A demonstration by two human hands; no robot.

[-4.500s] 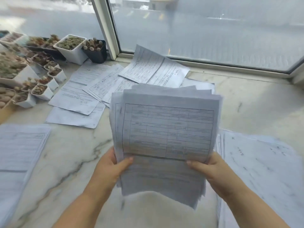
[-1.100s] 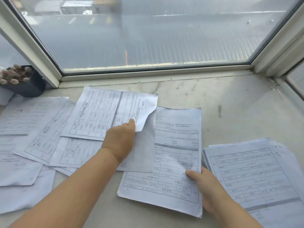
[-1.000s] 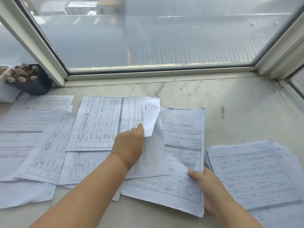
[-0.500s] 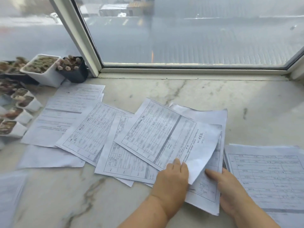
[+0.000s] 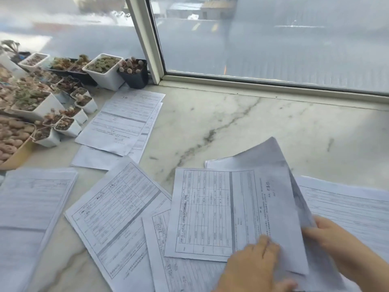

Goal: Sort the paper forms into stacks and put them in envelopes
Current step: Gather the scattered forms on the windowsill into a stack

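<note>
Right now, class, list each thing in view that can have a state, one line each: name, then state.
Left hand: fingers resting on the gridded form.
Right hand: gripping the lifted sheet.
Gridded form: face up, atop other forms.
Lifted sheet: raised, curled.
Left stack: flat, piled.
Black pot: upright, planted.

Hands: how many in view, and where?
2. Left hand at bottom centre, its fingers on the gridded form. Right hand at lower right, gripping the lifted sheet behind that form. Forearms run off frame.
</note>
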